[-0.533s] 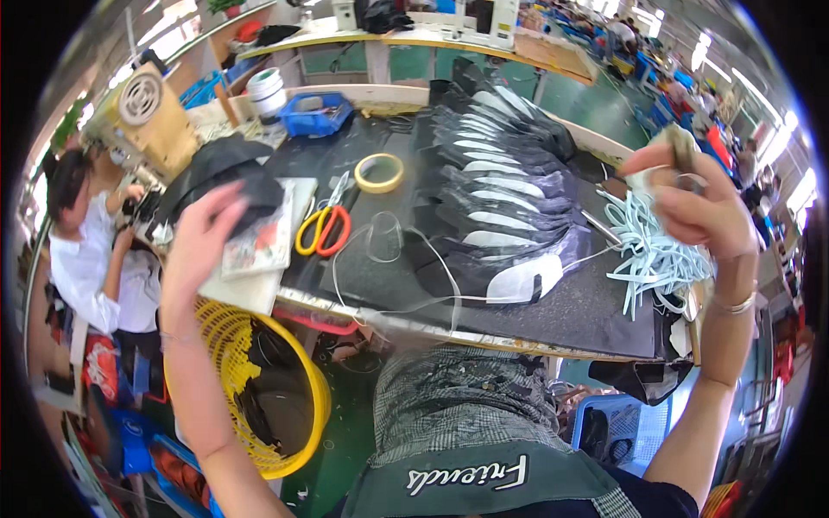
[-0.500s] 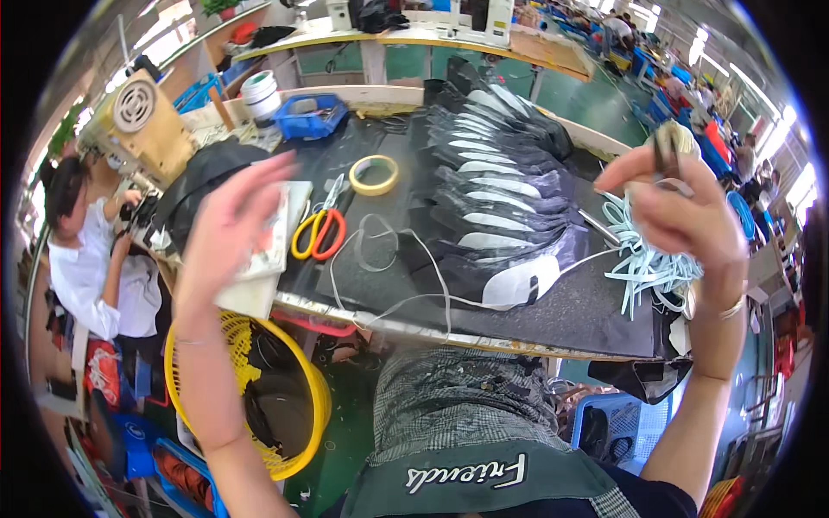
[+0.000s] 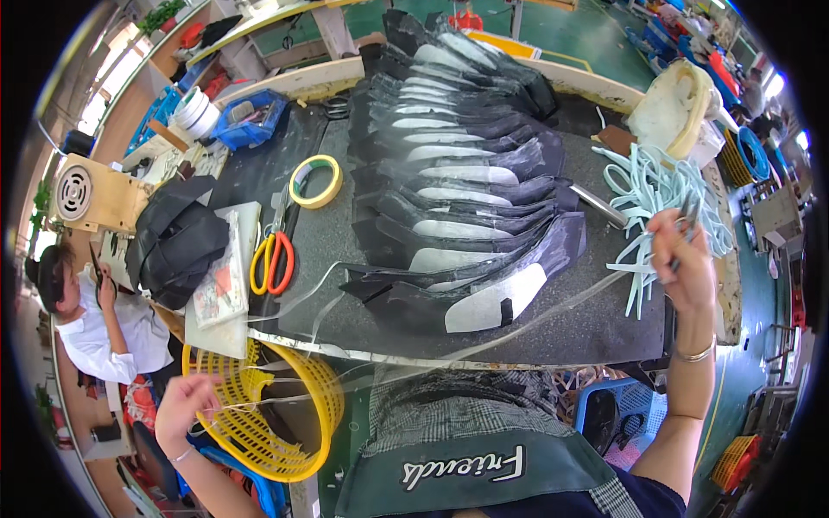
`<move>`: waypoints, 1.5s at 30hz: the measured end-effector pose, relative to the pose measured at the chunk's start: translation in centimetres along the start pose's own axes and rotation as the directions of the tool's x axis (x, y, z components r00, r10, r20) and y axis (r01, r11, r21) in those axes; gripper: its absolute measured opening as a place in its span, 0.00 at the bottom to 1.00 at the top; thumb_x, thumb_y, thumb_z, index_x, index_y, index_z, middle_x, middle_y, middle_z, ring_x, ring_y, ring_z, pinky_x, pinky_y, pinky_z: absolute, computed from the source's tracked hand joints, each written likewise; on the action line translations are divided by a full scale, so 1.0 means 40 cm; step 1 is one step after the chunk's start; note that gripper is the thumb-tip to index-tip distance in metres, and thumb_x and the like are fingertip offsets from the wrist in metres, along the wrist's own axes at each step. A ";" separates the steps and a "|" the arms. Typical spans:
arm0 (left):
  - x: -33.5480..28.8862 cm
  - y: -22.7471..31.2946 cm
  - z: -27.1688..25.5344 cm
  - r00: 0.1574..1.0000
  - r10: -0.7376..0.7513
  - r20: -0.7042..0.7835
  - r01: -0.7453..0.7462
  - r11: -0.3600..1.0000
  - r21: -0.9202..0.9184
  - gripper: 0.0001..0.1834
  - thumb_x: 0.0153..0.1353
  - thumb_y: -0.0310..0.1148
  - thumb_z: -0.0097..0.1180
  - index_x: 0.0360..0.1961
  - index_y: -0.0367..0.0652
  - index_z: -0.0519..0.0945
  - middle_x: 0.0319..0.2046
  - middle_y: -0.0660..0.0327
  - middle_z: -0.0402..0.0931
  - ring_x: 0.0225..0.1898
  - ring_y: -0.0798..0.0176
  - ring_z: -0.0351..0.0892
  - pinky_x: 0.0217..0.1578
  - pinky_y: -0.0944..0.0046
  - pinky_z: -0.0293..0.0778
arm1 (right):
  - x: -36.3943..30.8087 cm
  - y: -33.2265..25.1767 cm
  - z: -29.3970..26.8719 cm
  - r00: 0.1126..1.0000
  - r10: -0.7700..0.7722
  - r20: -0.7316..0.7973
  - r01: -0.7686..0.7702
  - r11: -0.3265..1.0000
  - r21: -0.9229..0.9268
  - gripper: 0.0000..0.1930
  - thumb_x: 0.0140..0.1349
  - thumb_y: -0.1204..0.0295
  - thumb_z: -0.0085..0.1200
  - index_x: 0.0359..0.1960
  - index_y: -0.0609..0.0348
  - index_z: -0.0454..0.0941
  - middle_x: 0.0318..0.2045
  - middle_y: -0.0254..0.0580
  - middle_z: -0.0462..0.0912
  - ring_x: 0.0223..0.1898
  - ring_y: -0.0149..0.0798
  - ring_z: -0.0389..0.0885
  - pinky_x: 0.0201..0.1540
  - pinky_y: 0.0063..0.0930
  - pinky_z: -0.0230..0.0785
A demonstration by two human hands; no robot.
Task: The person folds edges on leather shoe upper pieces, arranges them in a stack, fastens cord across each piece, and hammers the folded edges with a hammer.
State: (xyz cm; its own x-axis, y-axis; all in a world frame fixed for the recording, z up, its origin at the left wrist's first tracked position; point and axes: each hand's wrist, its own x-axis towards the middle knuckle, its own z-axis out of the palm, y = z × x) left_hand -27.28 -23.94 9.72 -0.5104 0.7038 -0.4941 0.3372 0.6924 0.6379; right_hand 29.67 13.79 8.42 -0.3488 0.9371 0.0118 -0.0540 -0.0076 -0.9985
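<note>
My left hand (image 3: 186,408), fingers closed, pinches the end of a thin pale strip (image 3: 492,344) over the yellow basket's rim. The strip stretches across the front of the table toward my right side, partly blurred. At the right end of the table my right hand (image 3: 682,255) is closed around a small dark metal tool (image 3: 691,211), whose exact kind is unclear. It is beside a heap of pale blue strips (image 3: 643,186). Between my hands lies a fanned, overlapping row of black pieces with white patches (image 3: 496,298). A metal rod (image 3: 596,205) lies at its right.
Orange-and-yellow-handled scissors (image 3: 273,259), a tape roll (image 3: 316,181), a blue tray (image 3: 250,119) and a black pile (image 3: 177,242) are on the table's left. The yellow basket (image 3: 332,406) stands below the front edge. A person in white (image 3: 112,332) sits at left.
My left hand has swung down and left from above the table to the basket, drawing the strip taut. My right hand has lowered toward the blue strips. The view has shifted.
</note>
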 end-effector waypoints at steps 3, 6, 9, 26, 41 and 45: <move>0.000 -0.022 0.028 0.785 0.373 -0.495 0.330 0.423 0.843 0.15 0.59 0.30 0.58 0.47 0.38 0.80 0.38 0.46 0.81 0.37 0.46 0.80 0.39 0.55 0.74 | 0.009 0.017 0.144 0.952 0.149 0.268 -0.123 0.986 -0.112 0.10 0.69 0.73 0.48 0.37 0.68 0.78 0.18 0.38 0.81 0.12 0.20 0.67 0.12 0.13 0.51; 0.062 0.380 0.320 0.871 0.439 -0.220 -0.486 0.835 -0.258 0.20 0.59 0.30 0.57 0.53 0.35 0.76 0.46 0.52 0.80 0.52 0.54 0.77 0.58 0.55 0.65 | -0.006 0.004 0.254 0.814 0.284 0.507 -0.215 0.958 -0.191 0.08 0.67 0.75 0.50 0.39 0.67 0.80 0.25 0.43 0.85 0.14 0.20 0.72 0.14 0.14 0.58; 0.088 0.564 0.554 0.461 0.809 0.365 -0.822 0.544 -0.167 0.42 0.52 0.37 0.69 0.66 0.39 0.62 0.57 0.49 0.70 0.55 0.51 0.73 0.60 0.55 0.61 | -0.026 -0.025 0.321 0.697 0.136 0.704 -0.190 0.982 -0.002 0.10 0.67 0.76 0.49 0.44 0.66 0.80 0.27 0.42 0.86 0.17 0.21 0.75 0.17 0.15 0.66; 0.155 0.445 0.650 0.890 0.453 -0.057 -0.414 0.749 -0.517 0.03 0.56 0.19 0.64 0.31 0.35 0.83 0.21 0.72 0.69 0.22 0.82 0.61 0.22 0.77 0.54 | 0.066 0.114 0.158 0.933 0.264 0.245 -0.148 0.902 -0.406 0.03 0.55 0.77 0.62 0.31 0.64 0.84 0.22 0.34 0.81 0.22 0.21 0.75 0.23 0.17 0.63; 0.221 0.441 0.666 0.916 0.399 0.036 -0.352 0.844 -0.404 0.13 0.56 0.22 0.63 0.44 0.40 0.79 0.14 0.79 0.55 0.17 0.84 0.49 0.20 0.77 0.44 | 0.149 0.181 0.160 0.906 -0.129 0.404 0.386 0.644 -0.660 0.10 0.50 0.75 0.66 0.30 0.66 0.78 0.23 0.43 0.77 0.24 0.37 0.73 0.29 0.29 0.66; 0.255 0.440 0.654 0.919 0.385 0.082 -0.343 0.885 -0.315 0.08 0.56 0.22 0.62 0.38 0.38 0.81 0.13 0.79 0.56 0.17 0.84 0.50 0.19 0.76 0.46 | 0.172 0.175 0.153 0.924 -0.219 0.313 0.382 0.536 -0.753 0.13 0.48 0.74 0.67 0.32 0.65 0.78 0.25 0.45 0.78 0.26 0.42 0.76 0.32 0.30 0.68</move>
State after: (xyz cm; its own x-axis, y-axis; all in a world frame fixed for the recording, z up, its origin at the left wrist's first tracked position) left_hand -5.85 -0.42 0.45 -0.2740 0.9268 -0.2569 0.2240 0.3213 0.9201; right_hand 21.17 18.06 1.86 -0.6034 0.7587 0.2457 0.5424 0.6163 -0.5710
